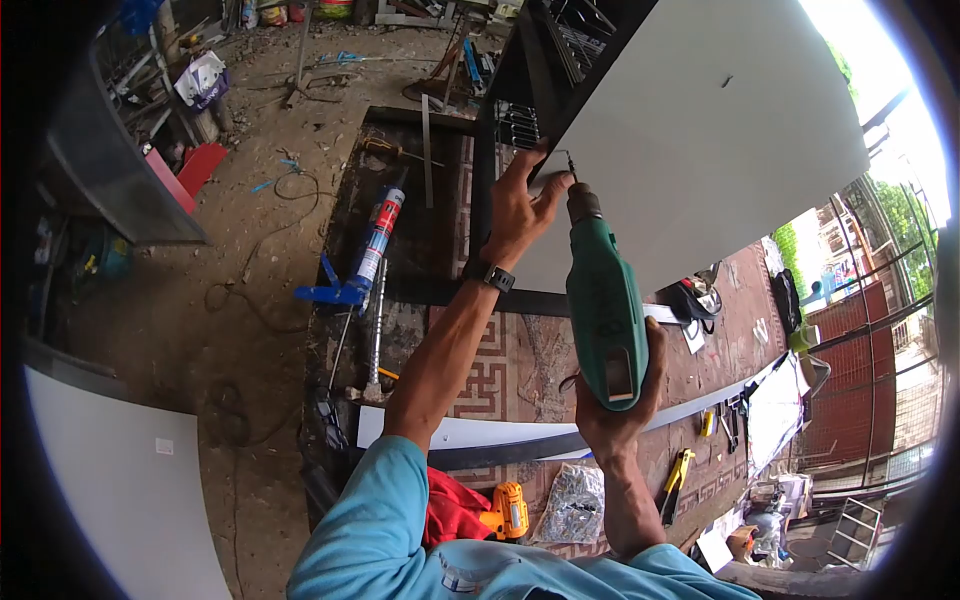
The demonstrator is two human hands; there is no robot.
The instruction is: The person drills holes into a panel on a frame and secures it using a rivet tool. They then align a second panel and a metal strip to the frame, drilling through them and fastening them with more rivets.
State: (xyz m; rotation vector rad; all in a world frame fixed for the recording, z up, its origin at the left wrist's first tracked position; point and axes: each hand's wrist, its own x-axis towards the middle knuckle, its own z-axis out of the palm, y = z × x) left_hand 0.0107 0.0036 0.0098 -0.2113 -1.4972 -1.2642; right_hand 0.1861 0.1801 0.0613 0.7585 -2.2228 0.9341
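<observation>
A green power drill (605,310) is gripped from below by my right hand (618,425). The drill points away from me, and its thin bit (572,168) is at the face of a large pale grey panel (690,150). My left hand (520,212), with a dark watch on the wrist, lies at the panel's left edge. Its thumb and forefinger are spread on either side of the bit's tip, while the other fingers are partly hidden. A dark frame (510,90) stands behind the panel's left side.
Left of my forearm lie a blue caulking gun with a sealant tube (380,235), a screwdriver (385,148) and a hammer (374,385). A long curved strip (500,434) crosses the work surface. Closer lie a yellow drill (508,510), a plastic bag (572,505) and a yellow-handled tool (677,480).
</observation>
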